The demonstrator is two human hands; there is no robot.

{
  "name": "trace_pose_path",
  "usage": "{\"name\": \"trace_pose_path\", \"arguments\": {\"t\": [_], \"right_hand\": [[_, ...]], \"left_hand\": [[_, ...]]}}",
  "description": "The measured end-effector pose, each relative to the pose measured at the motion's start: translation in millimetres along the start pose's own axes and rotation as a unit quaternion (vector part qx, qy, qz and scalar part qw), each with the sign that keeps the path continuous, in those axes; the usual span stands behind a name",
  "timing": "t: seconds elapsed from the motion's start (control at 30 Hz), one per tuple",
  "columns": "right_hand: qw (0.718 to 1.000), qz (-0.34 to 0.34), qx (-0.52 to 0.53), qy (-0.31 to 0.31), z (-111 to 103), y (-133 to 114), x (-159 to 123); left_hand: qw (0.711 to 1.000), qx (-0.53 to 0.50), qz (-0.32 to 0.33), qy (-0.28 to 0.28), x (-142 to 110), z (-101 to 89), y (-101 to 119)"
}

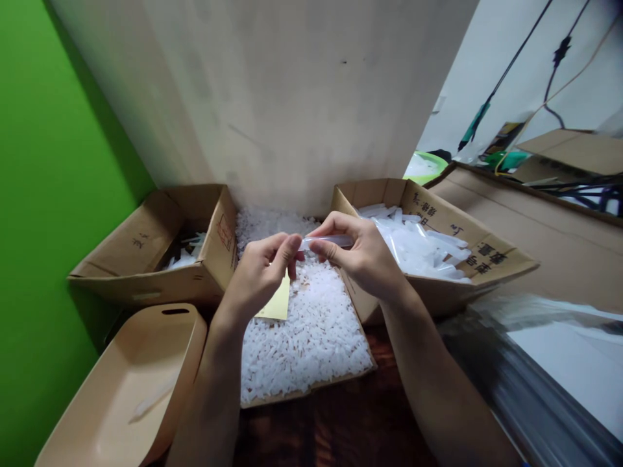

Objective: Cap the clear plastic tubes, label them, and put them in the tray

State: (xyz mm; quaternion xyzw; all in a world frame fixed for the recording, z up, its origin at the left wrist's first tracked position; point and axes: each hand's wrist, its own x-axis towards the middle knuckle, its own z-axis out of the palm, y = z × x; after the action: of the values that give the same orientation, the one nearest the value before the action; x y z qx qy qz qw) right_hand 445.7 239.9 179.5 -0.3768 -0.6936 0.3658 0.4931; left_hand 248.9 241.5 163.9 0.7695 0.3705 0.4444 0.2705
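Both hands meet over a flat cardboard sheet (311,386) heaped with several small white plastic pieces (316,331). My left hand (260,272) is closed, pinching the left end of a small clear plastic bag (327,242), and a yellow card (277,302) sticks out below its fingers. My right hand (363,256) is closed on the bag's right part, thumb and forefinger pressed together at its opening.
An open carton (150,259) at the left holds a few clear bags. A carton (438,224) at the right is full of clear bags. A beige plastic tub (121,389) sits at the lower left. A grey partition stands behind, a green wall at the left.
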Motion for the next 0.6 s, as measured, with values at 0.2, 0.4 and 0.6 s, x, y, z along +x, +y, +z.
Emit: {"name": "trace_pose_path", "arguments": {"t": [0.2,0.4,0.6], "right_hand": [[0.991,0.081,0.110,0.009,7.0,3.8,0.1],[0.951,0.184,0.248,-0.001,14.8,-0.9,2.9],[0.929,0.193,0.290,0.127,31.1,19.3,12.5]], "left_hand": [[0.930,0.241,0.262,0.089,3.6,2.6,-7.6],[0.885,0.306,0.330,0.123,4.4,3.6,-16.6],[0.940,0.259,0.202,0.095,7.2,-0.7,-41.1]]}}
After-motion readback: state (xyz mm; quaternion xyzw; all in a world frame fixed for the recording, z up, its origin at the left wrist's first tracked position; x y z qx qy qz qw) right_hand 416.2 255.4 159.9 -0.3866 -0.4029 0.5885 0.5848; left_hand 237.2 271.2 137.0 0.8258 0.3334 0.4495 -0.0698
